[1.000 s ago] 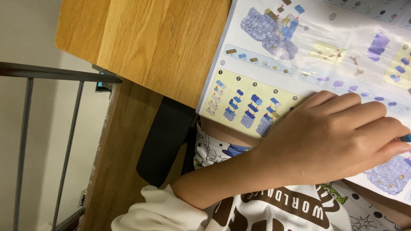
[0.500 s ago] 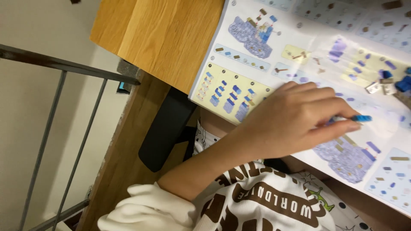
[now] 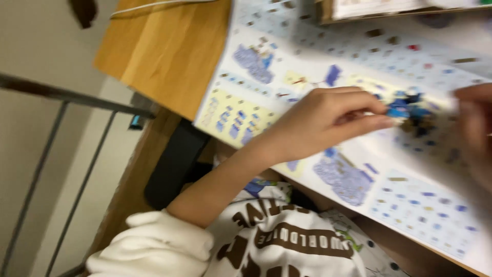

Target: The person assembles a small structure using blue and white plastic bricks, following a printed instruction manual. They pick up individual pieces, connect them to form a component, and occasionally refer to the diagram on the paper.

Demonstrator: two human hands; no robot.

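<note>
My left hand (image 3: 323,123) pinches a small blue brick piece (image 3: 397,111) over the instruction sheet (image 3: 410,200); my blurred right hand (image 3: 474,131), grip unclear

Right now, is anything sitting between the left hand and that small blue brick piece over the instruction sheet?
Nothing visible does. The left hand already pinches the small blue piece at its fingertips, above the instruction sheet. The right hand comes in from the other side of the blurred blue cluster.
</note>
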